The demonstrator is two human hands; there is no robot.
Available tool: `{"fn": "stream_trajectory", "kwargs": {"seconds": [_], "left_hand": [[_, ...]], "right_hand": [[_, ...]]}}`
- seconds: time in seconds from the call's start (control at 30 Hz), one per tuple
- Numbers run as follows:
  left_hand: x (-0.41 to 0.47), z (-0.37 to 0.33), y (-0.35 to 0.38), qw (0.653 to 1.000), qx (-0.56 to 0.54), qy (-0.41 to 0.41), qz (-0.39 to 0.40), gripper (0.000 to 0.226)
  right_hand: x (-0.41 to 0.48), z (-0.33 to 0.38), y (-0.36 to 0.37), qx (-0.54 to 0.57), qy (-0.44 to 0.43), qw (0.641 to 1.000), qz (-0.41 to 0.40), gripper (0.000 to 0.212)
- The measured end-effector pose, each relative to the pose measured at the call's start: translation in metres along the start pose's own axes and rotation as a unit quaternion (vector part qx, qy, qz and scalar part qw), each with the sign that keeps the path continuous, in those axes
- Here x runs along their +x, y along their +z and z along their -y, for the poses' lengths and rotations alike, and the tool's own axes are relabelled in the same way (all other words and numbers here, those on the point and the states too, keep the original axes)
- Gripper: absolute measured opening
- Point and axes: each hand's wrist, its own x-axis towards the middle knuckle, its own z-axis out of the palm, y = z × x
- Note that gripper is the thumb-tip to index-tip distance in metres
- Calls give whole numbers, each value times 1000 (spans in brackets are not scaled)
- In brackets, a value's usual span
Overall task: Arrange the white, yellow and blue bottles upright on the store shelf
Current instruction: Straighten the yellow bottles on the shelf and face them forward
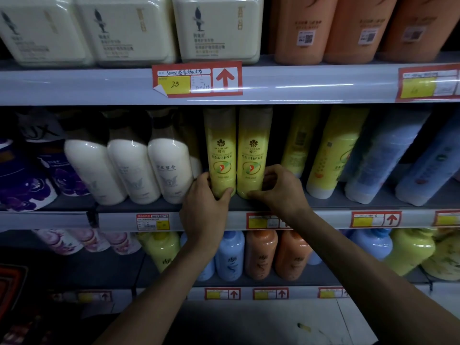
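Two yellow bottles stand upright side by side at the front of the middle shelf (323,210). My left hand (207,202) grips the base of the left yellow bottle (220,150). My right hand (278,188) grips the base of the right yellow bottle (254,150). Three white bottles (171,168) stand to their left. Two more yellow bottles (331,150) and two blue bottles (383,155) stand further right, appearing to lean in this wide view.
Purple-labelled bottles (27,185) fill the shelf's left end. The upper shelf holds cream tubs (216,28) and orange bottles (301,28); its edge carries a red price tag (196,79). The lower shelf holds blue, orange, yellow and pink bottles (261,255).
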Motion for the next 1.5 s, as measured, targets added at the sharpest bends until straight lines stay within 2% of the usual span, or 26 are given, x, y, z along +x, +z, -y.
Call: {"fn": "stream_trajectory", "kwargs": {"seconds": [0.33,0.57,0.67,0.83,1.07,1.27,1.37,1.5], "left_hand": [[3,1,-3,1000,-14,-1,13,45],[-1,-1,-16,999,-11,4,47,39],[-10,-1,-29,999,-6,29,43,40],[-28,-4,-46,995,30,86,42,39],[-62,-42,-34,977,-48,180,101,23],[-50,-94,23,975,-104,137,138,28],[-35,-107,51,983,-105,78,133,34],[-12,-120,79,988,-115,-31,93,58]], "right_hand": [[-1,0,3,-20,-9,1000,-17,53],[-14,8,-9,-30,-49,998,16,60],[-27,11,-25,-67,-80,995,-1,63],[-48,11,-58,-62,-51,996,-48,57],[-61,1,-93,-112,9,990,-90,52],[-51,-17,-106,-141,49,985,-86,48],[-42,-24,-110,-165,56,981,-87,39],[-39,-27,-108,-173,59,979,-94,31]]}}
